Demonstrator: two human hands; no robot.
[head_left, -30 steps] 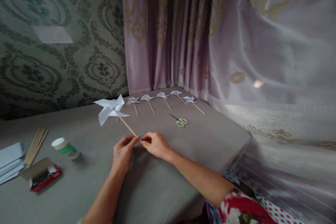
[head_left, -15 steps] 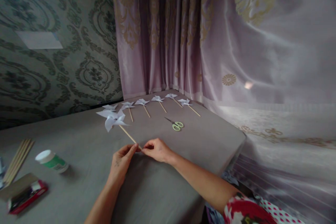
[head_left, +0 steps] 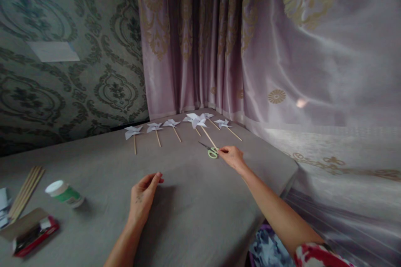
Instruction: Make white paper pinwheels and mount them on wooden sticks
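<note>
Bottle label (head_left: 69, 195), lower left, unreadable; papers (head_left: 3, 204) cut off at left edge; your right hand (head_left: 232, 157) pinches the pinwheel (head_left: 196, 121) stick, right of centre, partly hiding scissors (head_left: 212, 154); your left hand's (head_left: 142, 198) finger closure cannot be told.

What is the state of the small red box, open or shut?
Open. The red box has its flap raised, and dark things show inside, too blurred to name.
</note>
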